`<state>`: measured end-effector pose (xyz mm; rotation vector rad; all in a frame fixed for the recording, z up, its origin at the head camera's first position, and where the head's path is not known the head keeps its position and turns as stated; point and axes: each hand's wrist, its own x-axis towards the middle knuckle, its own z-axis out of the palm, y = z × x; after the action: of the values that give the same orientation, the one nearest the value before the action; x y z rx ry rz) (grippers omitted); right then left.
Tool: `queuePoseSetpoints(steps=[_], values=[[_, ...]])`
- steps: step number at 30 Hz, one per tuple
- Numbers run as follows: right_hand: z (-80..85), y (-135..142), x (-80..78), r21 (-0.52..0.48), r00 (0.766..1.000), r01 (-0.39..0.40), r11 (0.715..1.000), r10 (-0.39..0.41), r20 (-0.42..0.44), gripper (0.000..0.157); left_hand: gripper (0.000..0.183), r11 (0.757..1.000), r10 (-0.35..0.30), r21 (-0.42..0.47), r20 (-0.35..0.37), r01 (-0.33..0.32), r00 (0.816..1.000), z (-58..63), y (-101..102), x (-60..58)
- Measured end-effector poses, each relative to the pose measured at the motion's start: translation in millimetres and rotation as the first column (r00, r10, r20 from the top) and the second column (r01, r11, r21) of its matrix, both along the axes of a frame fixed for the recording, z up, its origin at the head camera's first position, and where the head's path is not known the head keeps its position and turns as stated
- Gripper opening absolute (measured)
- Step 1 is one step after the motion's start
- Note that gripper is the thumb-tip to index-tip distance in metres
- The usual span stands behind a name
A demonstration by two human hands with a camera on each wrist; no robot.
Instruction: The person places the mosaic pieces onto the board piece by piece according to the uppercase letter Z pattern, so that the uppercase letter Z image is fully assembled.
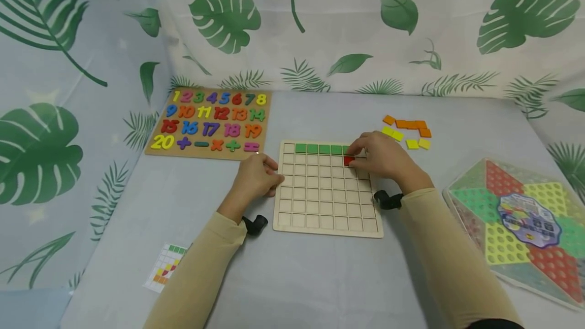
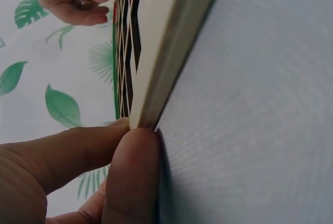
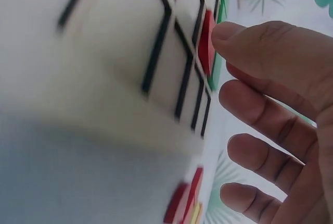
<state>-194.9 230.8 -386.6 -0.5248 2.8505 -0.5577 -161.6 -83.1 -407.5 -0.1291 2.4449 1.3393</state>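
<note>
Red is showing between the fingers of the right hand (image 1: 386, 155), whose thumb and forefinger seem to be pinching the red tile (image 1: 349, 161); the thumb is touching it, while the forefinger's tip is staying out of sight in the right wrist view. That tile is sitting in the second row of the wooden grid board (image 1: 326, 197), just below the last visible green tile. The left hand (image 1: 253, 179) is gripping the board's left edge between thumb and forefinger.

Trouble could be brewing in the tight cells: a corner catching on a raised divider would be leaving the tile tilted. A sideways push might be sliding the board if the left grip is proving too light, and a careless knuckle might be nudging the green tiles (image 1: 324, 149). The left sleeve (image 1: 201, 268) is covering part of the pattern card (image 1: 166, 266), so a drawn-back arm could be dragging it.

Among the holders, the grid's top row is containing the green tiles, its first cell lying bare. The number board (image 1: 201, 153) is carrying numerals (image 1: 221, 112) and signs. Orange tiles (image 1: 410, 124) and yellow tiles (image 1: 392, 133) are lying loose on the worktop (image 1: 320, 278).
</note>
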Motion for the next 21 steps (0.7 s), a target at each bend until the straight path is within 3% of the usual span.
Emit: queuePoseSetpoints(steps=[8,15,21], values=[[9.3,28,4.5,0.004,0.998,0.064,0.998,-0.063,-0.016,0.026,0.03,1.0,-0.006,-0.001,0.008,0.006,1.0,1.3,0,1.5],[9.3,56,3.3,0.042,0.984,0.166,0.985,-0.169,0.064,0.033,0.028,1.0,-0.005,0.003,0.01,0.005,1.0,2.4,1,2.3],[9.6,87,0.9,0.103,0.972,0.217,0.971,-0.225,0.07,0.04,0.028,1.0,-0.004,0.008,-0.002,0.004,1.0,2.6,1,3.0]])
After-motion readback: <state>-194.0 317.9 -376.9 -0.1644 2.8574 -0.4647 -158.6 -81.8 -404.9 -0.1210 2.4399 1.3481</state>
